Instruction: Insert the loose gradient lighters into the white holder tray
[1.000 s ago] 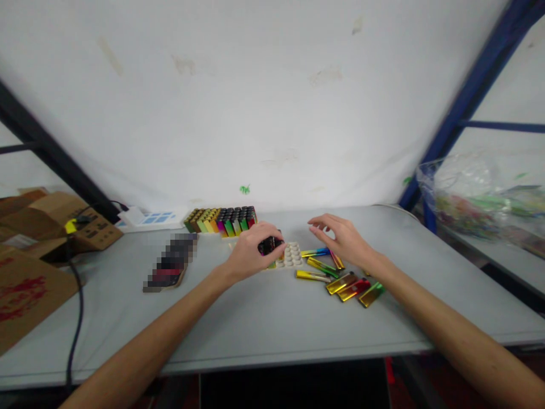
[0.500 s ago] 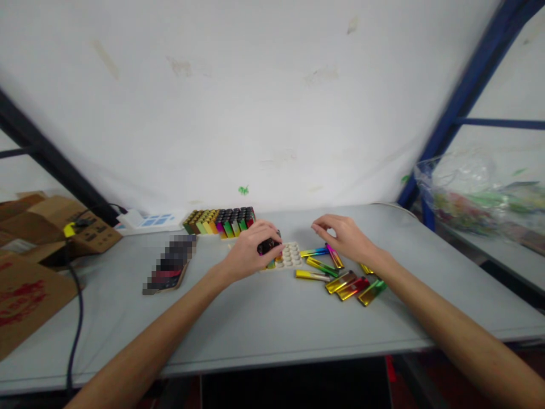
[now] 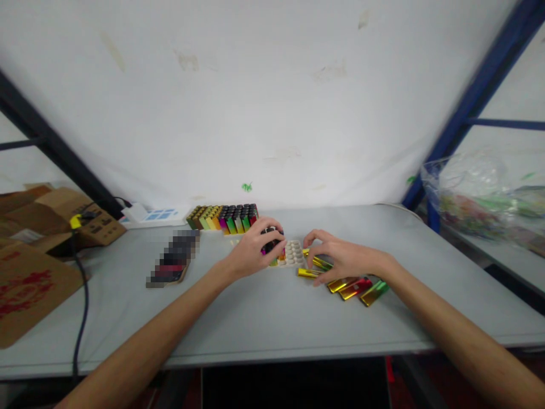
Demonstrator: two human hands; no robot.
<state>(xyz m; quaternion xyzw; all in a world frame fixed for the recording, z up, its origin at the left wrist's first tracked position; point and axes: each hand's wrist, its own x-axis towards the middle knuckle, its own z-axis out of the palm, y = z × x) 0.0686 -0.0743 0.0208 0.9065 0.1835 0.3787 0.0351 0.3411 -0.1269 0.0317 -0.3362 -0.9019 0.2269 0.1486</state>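
Observation:
My left hand (image 3: 251,247) is curled around a small group of black-topped lighters (image 3: 269,241) standing at the left end of a white tray with round holes (image 3: 293,254). Its fingers hide part of them. Just right of the tray, my right hand (image 3: 336,254) hovers low with fingers apart over shiny lighters lying loose on the table. A yellow lighter (image 3: 307,273) lies under its fingertips, while a red lighter (image 3: 356,288) and a green lighter (image 3: 374,292) lie nearer the wrist. The palm covers several others.
Rows of upright lighters (image 3: 238,218) stand at the back by the wall. A phone (image 3: 174,258), partly pixelated, lies left on the grey table (image 3: 255,324). A power strip (image 3: 159,216), cardboard boxes (image 3: 34,289) and a black cable (image 3: 80,307) are further left. A plastic bag (image 3: 477,199) sits right.
My right hand has come down and slightly left over the loose lighters, its fingers spreading and covering some of them. My left hand stays around the standing lighters. The view has shifted slightly.

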